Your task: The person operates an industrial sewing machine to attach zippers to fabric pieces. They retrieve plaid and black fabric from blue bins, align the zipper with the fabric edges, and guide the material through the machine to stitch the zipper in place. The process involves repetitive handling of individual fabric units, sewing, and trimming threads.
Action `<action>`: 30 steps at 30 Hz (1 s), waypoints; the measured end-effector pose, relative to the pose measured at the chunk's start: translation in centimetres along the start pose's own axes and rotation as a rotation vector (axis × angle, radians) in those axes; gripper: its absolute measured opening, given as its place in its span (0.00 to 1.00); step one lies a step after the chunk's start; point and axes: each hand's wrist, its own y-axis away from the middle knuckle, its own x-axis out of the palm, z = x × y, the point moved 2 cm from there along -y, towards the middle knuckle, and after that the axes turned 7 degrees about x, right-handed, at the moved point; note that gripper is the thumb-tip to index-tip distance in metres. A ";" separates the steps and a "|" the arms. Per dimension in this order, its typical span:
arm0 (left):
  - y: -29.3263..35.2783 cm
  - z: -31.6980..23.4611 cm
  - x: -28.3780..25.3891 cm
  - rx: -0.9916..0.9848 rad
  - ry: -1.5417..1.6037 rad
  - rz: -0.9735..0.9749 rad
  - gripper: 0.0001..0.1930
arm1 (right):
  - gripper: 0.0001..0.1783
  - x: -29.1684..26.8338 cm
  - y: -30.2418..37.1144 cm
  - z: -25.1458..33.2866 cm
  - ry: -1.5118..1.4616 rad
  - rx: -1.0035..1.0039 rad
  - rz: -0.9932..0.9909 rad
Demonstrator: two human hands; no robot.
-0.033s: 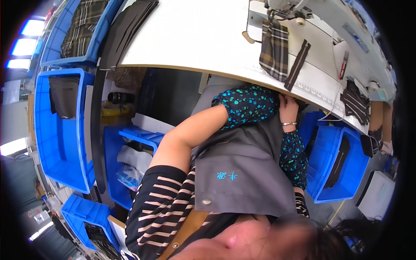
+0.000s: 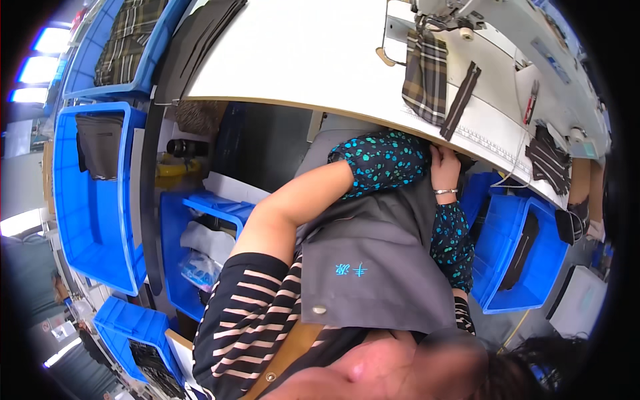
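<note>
Dark-brown narrow fabric strip (image 2: 461, 100) lies on the white table (image 2: 300, 53), right of the brown plaid fabric piece (image 2: 425, 80); long axis slants toward the nearer right hand (image 2: 445, 168). Its fingers bend at table edge, grip can't tell. Left hand hidden.

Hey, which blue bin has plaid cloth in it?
The upper-left blue bin: plaid cloth lies inside it. No other bin shows plaid; the bin just below it holds plain dark cloth.
</note>
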 end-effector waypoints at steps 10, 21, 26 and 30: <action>1.0 0.0 -0.6 0.020 -0.031 -0.023 0.15 | 0.15 -4.8 4.1 11.6 0.104 -0.320 -0.074; 0.5 -0.1 0.6 0.068 -0.094 -0.048 0.15 | 0.13 -3.1 7.0 16.2 -0.002 -0.433 0.163; 0.2 -0.1 1.2 0.092 -0.131 -0.070 0.15 | 0.11 -2.8 7.1 15.5 -0.056 -0.497 0.194; -0.2 0.0 1.6 0.110 -0.162 -0.085 0.15 | 0.12 -3.3 6.9 13.8 -0.196 -0.379 0.199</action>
